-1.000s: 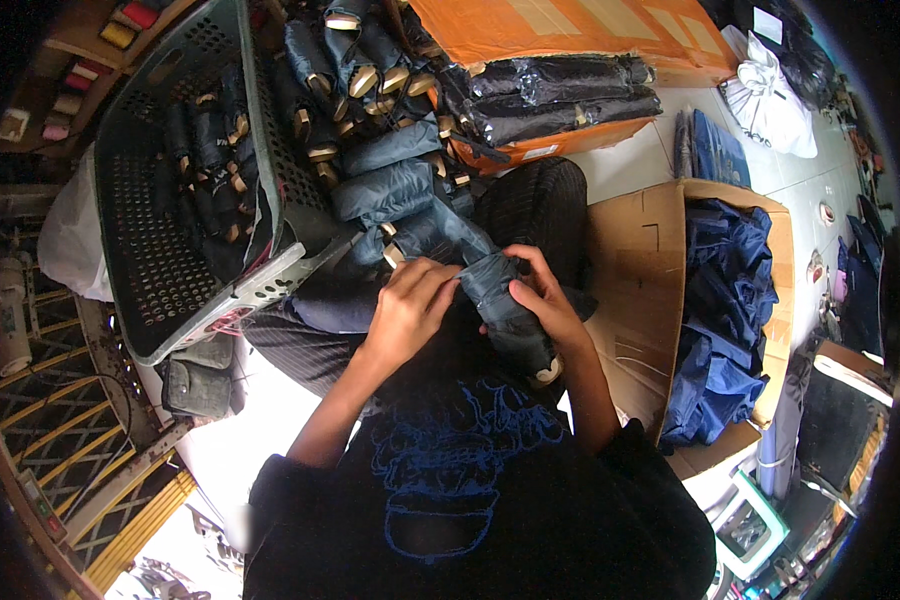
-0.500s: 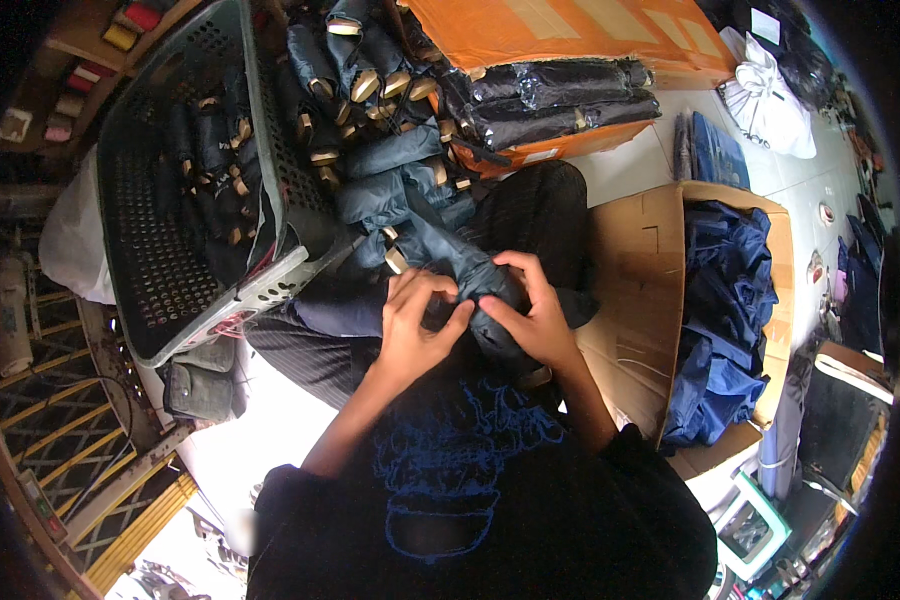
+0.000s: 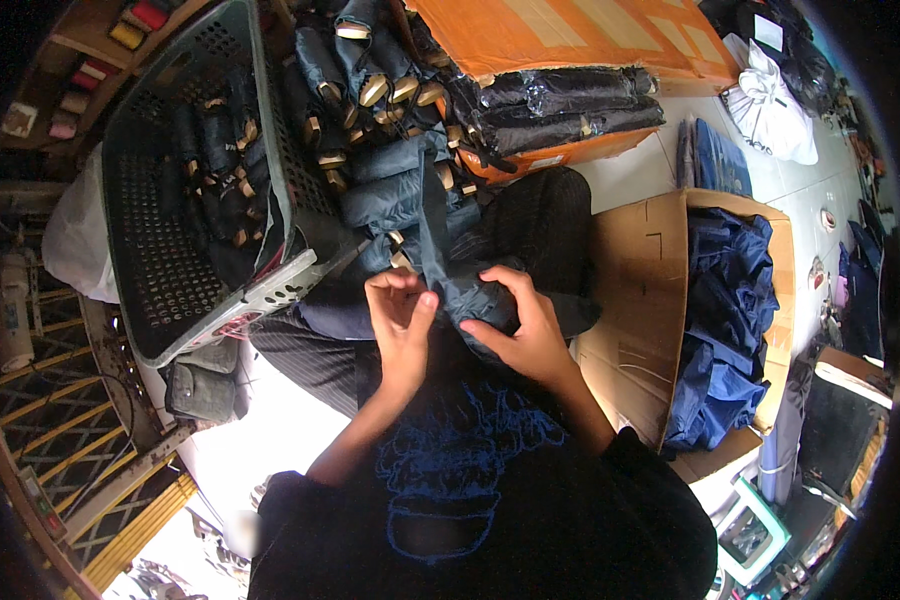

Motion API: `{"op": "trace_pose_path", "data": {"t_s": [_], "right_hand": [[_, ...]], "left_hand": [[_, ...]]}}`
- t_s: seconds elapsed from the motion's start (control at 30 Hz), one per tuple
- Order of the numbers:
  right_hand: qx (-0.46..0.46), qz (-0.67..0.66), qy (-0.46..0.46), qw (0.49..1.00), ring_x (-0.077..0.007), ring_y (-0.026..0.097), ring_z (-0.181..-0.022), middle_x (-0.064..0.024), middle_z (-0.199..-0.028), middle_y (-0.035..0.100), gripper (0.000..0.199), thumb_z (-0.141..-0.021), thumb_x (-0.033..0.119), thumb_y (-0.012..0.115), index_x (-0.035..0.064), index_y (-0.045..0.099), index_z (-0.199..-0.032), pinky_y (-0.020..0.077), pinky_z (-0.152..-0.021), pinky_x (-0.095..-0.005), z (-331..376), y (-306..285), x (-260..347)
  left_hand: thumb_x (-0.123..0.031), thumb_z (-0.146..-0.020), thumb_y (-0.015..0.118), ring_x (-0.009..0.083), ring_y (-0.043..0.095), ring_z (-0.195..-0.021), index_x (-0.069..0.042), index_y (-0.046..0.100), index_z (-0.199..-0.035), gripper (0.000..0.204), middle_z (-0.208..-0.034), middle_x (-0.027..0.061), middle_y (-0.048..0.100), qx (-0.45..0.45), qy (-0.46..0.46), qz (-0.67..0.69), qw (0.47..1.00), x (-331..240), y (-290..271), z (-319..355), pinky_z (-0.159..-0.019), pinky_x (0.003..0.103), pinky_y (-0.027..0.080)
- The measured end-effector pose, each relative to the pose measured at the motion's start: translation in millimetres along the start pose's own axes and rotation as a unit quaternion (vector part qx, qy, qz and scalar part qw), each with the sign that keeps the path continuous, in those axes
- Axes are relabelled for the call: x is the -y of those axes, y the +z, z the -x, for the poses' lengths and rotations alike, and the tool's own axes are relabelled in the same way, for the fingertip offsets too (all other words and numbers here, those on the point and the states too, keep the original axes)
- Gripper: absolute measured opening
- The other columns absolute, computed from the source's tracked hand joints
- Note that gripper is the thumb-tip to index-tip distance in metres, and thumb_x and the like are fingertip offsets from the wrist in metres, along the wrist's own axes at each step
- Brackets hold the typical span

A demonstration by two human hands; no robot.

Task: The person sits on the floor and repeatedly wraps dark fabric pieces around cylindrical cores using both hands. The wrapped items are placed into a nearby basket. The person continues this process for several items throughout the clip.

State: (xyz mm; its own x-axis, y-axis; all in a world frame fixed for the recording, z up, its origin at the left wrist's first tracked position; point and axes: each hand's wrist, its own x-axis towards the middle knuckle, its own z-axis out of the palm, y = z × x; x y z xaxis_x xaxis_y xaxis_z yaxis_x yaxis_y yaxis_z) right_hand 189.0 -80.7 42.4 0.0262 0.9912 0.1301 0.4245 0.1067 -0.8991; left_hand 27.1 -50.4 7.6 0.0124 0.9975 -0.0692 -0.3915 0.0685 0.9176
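Note:
A dark blue-grey fabric bundle (image 3: pixel 475 300), looking like a folding umbrella, lies across my lap with a loose strip (image 3: pixel 433 215) reaching away from me. My right hand (image 3: pixel 525 330) grips its near end, thumb on the close side and fingers over the top. Just left of the fabric is my left hand (image 3: pixel 400 325), its fingers curled and its thumb raised a little apart from them; nothing shows in it. Similar rolled bundles with pale wooden ends (image 3: pixel 385 195) are piled beyond my hands.
At left stands a dark perforated plastic basket (image 3: pixel 140 250) holding more bundles. An orange-taped carton (image 3: pixel 580 40) with black plastic-wrapped packs (image 3: pixel 570 120) is at the back. On the right, an open cardboard box (image 3: pixel 635 320) contains blue fabric (image 3: pixel 720 300). Thread spools (image 3: pixel 125 35) sit at far left.
My left hand has moved left, away from the bundle, and its fingers have loosened. The right hand has shifted slightly down and left on the fabric. The loose strip now stands straighter.

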Motion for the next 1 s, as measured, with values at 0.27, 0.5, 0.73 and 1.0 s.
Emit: {"op": "trace_pose_path", "data": {"t_s": [0.27, 0.5, 0.73, 1.0], "right_hand": [[-0.017, 0.119, 0.01, 0.993, -0.0407, 0.062, -0.093, -0.0214, -0.106, 0.06, 0.055, -0.07, 0.017, 0.079, 0.0012, 0.049, -0.113, 0.0521, -0.075, -0.0441, -3.1, 27.3, 17.7], [-0.065, 0.062, 0.001, 0.996, -0.0396, 0.062, -0.097, -0.021, -0.11, 0.06, 0.055, -0.072, 0.017, 0.077, 0.003, 0.051, -0.118, 0.0523, -0.078, -0.0435, -10.9, 31.3, 17.1], [-0.037, -0.035, -0.012, 0.999, -0.0305, 0.067, -0.094, -0.0207, -0.098, 0.065, 0.058, -0.066, 0.014, 0.087, -0.0032, 0.052, -0.109, 0.0518, -0.081, -0.0347, -18.1, 18.4, 13.8], [-0.007, -0.019, 0.071, 0.997, -0.0306, 0.067, -0.092, -0.0228, -0.096, 0.063, 0.059, -0.07, 0.012, 0.083, -0.0014, 0.044, -0.112, 0.0516, -0.078, -0.0369, -25.4, 22.8, 23.1]], "left_hand": [[-0.025, -0.096, 0.058, 0.0136, 0.052, -0.098, 0.001, 0.048, -0.12, 0.037, -0.107, 0.008, 0.057, -0.047, -0.15, 0.027, 0.987, -17.9, 26.9, 0.8, -0.089, 0.028, 0.04], [-0.033, -0.101, 0.044, 0.0159, 0.052, -0.102, 0.002, 0.05, -0.122, 0.041, -0.111, 0.0074, 0.058, -0.022, -0.165, -0.013, 0.986, -12.9, 19.2, 9.4, -0.092, 0.03, 0.04], [-0.062, -0.095, 0.033, 0.0242, 0.05, -0.118, 0.001, 0.044, -0.128, 0.072, -0.126, 0.0129, 0.053, -0.024, -0.122, 0.026, 0.992, -12.3, 3.4, -0.6, -0.101, 0.039, 0.037], [-0.035, -0.092, 0.063, 0.0194, 0.057, -0.102, 0.003, 0.049, -0.119, 0.049, -0.112, 0.0106, 0.059, -0.059, -0.158, 0.001, 0.986, -26.5, 28.9, -8.3, -0.091, 0.034, 0.044]]}}
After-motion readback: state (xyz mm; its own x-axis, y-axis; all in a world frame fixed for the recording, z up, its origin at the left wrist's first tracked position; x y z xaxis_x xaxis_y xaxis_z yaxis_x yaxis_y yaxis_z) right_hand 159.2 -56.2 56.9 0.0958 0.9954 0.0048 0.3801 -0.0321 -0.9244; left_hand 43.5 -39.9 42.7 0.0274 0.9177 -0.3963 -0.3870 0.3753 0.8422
